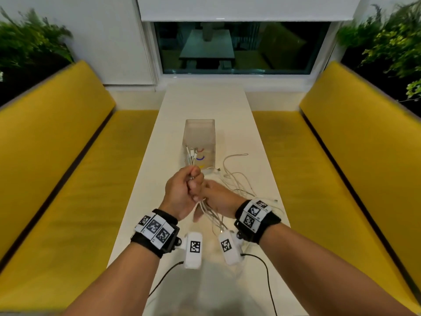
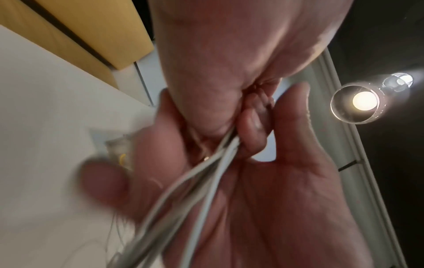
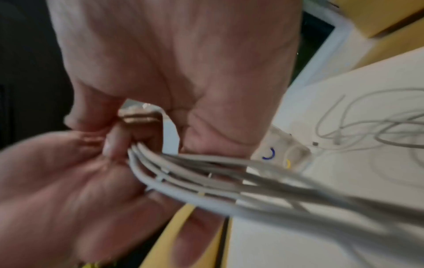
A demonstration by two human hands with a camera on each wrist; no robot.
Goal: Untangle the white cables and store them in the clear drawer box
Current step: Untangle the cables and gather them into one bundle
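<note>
My left hand (image 1: pixel 182 192) is closed in a fist round a bundle of white cables (image 1: pixel 210 214), held above the table's middle. Several plug ends (image 1: pixel 191 157) stick up out of the fist, in front of the clear drawer box (image 1: pixel 200 135). My right hand (image 1: pixel 218 198) sits just below and right of the left, touching it, its fingers hidden in the head view. In the left wrist view its fingertips (image 2: pixel 251 137) pinch the cables (image 2: pixel 206 181). The bundle (image 3: pixel 206 181) fans out between both hands. More white cable (image 1: pixel 237 179) lies loose right of the box.
The long white table (image 1: pixel 205 103) runs away from me between two yellow benches (image 1: pixel 68 156) (image 1: pixel 341 156). The box (image 3: pixel 282 150) has red, blue and yellow marks on its front. Black wires (image 1: pixel 266 270) trail from my wrist devices.
</note>
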